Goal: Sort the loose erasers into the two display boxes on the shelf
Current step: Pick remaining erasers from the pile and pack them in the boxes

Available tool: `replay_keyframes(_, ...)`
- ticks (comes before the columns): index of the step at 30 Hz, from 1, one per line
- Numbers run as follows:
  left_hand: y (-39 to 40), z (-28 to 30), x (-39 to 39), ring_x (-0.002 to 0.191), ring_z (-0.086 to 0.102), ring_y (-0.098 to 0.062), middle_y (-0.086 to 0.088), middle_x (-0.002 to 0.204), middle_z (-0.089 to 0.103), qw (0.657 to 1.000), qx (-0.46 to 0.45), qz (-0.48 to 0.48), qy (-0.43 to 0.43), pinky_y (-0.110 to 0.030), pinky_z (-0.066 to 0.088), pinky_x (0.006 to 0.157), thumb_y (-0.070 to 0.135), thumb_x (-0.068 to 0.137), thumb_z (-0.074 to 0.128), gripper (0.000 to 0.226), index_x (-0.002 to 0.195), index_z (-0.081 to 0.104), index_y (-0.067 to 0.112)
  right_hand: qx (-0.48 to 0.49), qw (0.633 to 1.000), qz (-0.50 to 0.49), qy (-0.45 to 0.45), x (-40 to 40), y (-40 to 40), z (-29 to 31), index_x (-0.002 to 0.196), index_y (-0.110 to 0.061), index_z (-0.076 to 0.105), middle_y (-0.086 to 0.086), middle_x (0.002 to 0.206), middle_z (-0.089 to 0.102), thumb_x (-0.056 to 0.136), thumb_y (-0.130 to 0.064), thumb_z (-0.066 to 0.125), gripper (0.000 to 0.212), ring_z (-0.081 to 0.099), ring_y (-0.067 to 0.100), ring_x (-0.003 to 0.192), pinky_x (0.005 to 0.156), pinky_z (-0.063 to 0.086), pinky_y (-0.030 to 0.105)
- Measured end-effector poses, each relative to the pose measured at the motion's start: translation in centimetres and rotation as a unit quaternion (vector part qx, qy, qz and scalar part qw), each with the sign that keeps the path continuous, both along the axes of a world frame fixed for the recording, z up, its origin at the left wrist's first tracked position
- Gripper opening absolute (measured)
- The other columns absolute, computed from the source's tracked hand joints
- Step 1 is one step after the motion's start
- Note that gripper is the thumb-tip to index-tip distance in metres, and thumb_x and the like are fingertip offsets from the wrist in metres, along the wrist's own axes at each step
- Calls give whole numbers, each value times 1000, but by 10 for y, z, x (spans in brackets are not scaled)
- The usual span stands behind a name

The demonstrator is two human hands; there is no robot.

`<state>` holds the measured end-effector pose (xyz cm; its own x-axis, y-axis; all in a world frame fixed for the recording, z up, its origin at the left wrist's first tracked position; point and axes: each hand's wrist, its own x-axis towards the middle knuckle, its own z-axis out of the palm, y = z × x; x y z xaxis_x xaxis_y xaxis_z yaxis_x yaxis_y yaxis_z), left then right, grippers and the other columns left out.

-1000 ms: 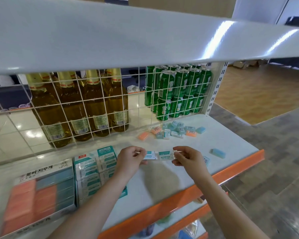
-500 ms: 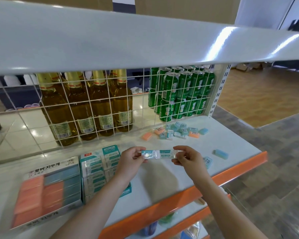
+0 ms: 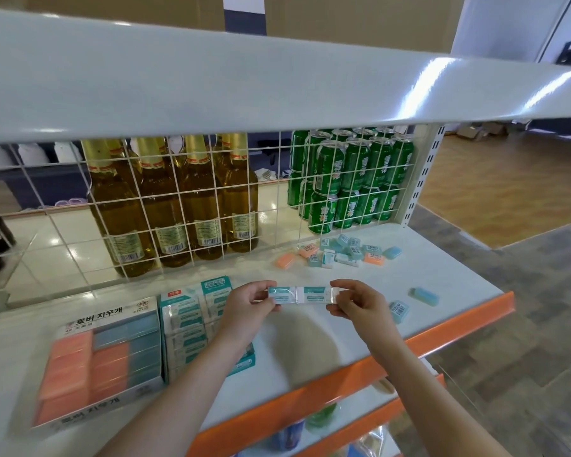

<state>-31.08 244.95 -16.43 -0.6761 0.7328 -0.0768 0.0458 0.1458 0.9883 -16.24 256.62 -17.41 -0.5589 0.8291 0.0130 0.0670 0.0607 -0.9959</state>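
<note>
Now both hands pinch 2 wrapped erasers (image 3: 299,294) end to end, left hand (image 3: 249,300) and right hand (image 3: 360,301); keep them aligned toward the teal box (image 3: 192,311).

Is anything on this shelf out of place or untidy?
Yes. Loose erasers lie scattered by the wire grid, and two more lie apart near the orange edge, outside both display boxes. Nothing looks damaged.
</note>
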Motion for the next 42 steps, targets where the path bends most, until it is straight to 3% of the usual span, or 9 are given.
replay_keyframes(3, -6, 2, -2, 75, 64, -5, 0, 88, 65, 1000, 3, 5, 23, -5, 47, 69, -3, 85, 57, 28, 106, 63, 16, -4, 1000, -4, 1, -4, -2, 1, 94, -14, 62, 26, 94, 66, 93, 4, 43, 26, 64, 10, 60, 64, 55, 16)
replay_keyframes(5, -10, 3, -4, 75, 61, -1, 0, 89, 65, 999, 0, 15, 39, 0, 43, 61, -1, 83, 60, 29, 104, 64, 19, -5, 1000, -13, 0, -7, -4, 1, 99, -11, 62, 15, 85, 67, 92, 3, 45, 23, 64, 15, 66, 66, 56, 18)
replay_keyframes(10, -27, 5, -14, 86, 61, -9, 2, 93, 64, 999, -9, 27, 45, -11, 47, 66, 1, 81, 64, 31, 106, 64, 20, 2, 1000, -5, -3, -19, -11, 1, 101, -9, 62, 5, 73, 63, 88, 7, 48, 25, 64, 19, 72, 72, 56, 23)
replay_keyframes(18, -64, 8, -34, 84, 58, 0, 10, 95, 61, 996, -32, 53, 70, -10, 43, 57, 6, 82, 65, 32, 108, 61, 24, 5, 999, 46, 14, -44, -28, 10, 88, -18, 61, 8, 76, 62, 84, 10, 51, 30, 61, 17, 67, 63, 53, 15)
replay_keyframes(25, -91, 9, -46, 80, 64, -4, 7, 96, 64, 996, -14, 81, 40, -10, 48, 51, 2, 86, 59, 30, 99, 61, 29, 17, 995, 94, 24, -67, -46, 13, 88, -16, 62, -11, 52, 59, 87, 11, 47, 31, 56, 15, 65, 62, 52, 16)
replay_keyframes(32, -101, 9, -50, 82, 62, -3, 13, 89, 62, 994, -21, 94, 60, -16, 49, 64, 7, 89, 56, 23, 103, 63, 24, 12, 994, 103, 13, -80, -61, 11, 99, -12, 64, 3, 67, 57, 88, 8, 46, 29, 57, 11, 66, 61, 51, 13)
replay_keyframes(35, -101, 8, -49, 80, 61, 2, 15, 87, 63, 994, -18, 95, 54, -11, 46, 60, 9, 89, 56, 20, 100, 63, 24, -4, 994, 102, 22, -82, -63, 11, 104, -11, 61, 4, 73, 62, 89, 5, 50, 24, 58, 9, 66, 63, 52, 14)
replay_keyframes(42, -94, 6, -46, 78, 63, -7, 6, 90, 62, 992, -35, 102, 63, -15, 50, 53, 14, 93, 53, 14, 90, 60, 26, -14, 996, 82, 5, -80, -60, 5, 92, -9, 68, 5, 80, 67, 89, -1, 54, 16, 58, 14, 72, 67, 51, 18)
